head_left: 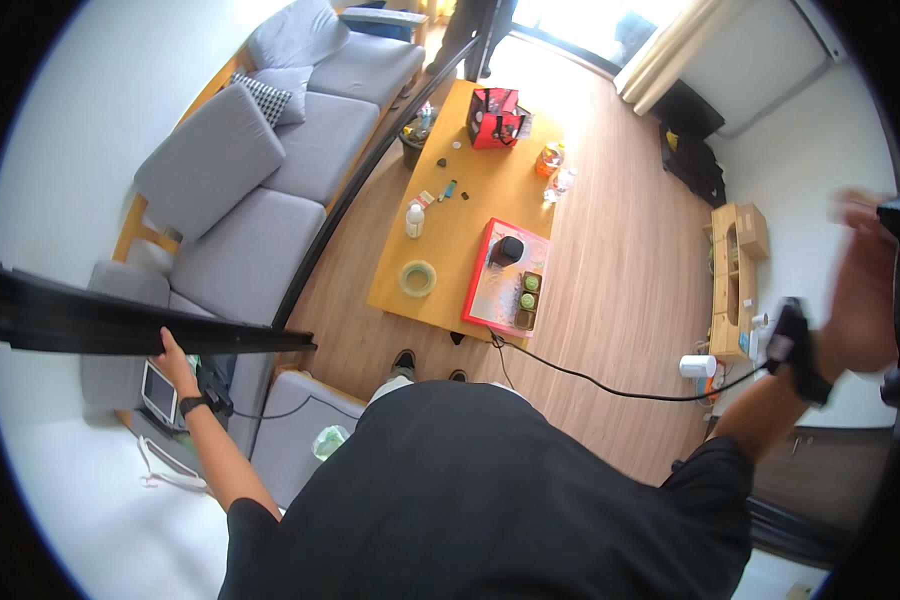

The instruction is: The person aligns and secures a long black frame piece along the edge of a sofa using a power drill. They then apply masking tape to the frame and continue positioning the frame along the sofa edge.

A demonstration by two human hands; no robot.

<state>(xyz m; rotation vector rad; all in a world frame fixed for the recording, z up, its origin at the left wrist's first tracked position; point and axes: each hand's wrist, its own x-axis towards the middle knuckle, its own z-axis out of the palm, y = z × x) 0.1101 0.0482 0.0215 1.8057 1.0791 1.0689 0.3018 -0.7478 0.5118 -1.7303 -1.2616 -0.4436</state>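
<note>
A long black bar (90,315) crosses the left side above the grey sofa. My left hand (175,365) grips its lower edge, thumb side up, with the other fingers partly hidden behind it. A second long black bar (345,195) slants from near the first bar's right end toward the window, between sofa and table. My right hand (862,295) is raised at the far right beside a dark object (895,300) cut off by the picture's rim. Motion smears its fingers, so their pose does not show. Each wrist wears a black band.
A low wooden table (450,260) carries a red bag (495,120), bottles, a tape roll (417,279) and a red-rimmed tray (482,270). A black cable (620,392) runs rightward. The grey sofa (245,240) lines the left. Someone in dark clothing (457,35) stands by the window.
</note>
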